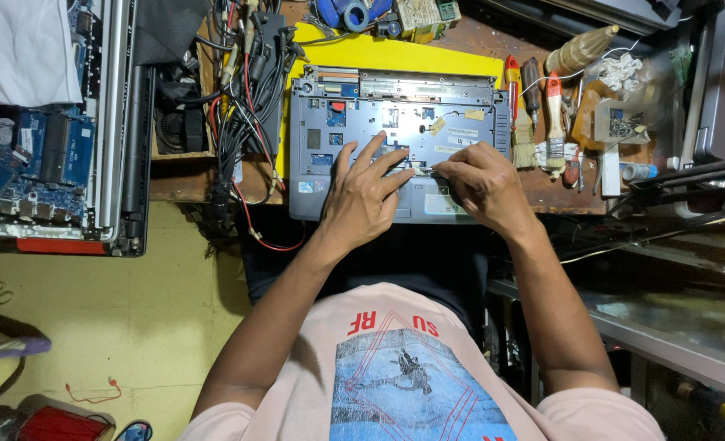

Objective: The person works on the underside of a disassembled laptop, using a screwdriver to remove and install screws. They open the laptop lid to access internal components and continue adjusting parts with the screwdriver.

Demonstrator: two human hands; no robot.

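The person sits at a crowded wooden workbench (pixel 182 184) with an opened laptop base (pixel 395 143) lying flat in front of them, its keyboard off and its grey-blue inner frame bare, resting partly on a yellow mat (pixel 395 53). The left hand (pixel 362 196) lies palm down on the lower middle of the base, fingers spread and pressing on the frame, gripping nothing. The right hand (pixel 481 184) sits just beside it on the lower right of the base, its fingers drawn together near a small pale part at the frame's middle; I cannot tell whether they pinch it or only touch it. The fingertips of both hands nearly meet there. To the right of the base, on the bench, lie a red-handled screwdriver (pixel 513 82), a dark-handled one (pixel 530 86) and two small brushes (pixel 553 122), close together, with a cone of pale thread (pixel 579 49) beyond them. To the left of the base hangs a tangle of black and red cables (pixel 244 106). Farther left, well apart, a blue circuit board (pixel 27 159) sits in another open laptop shell. The person wears a pink printed shirt (pixel 403 367).
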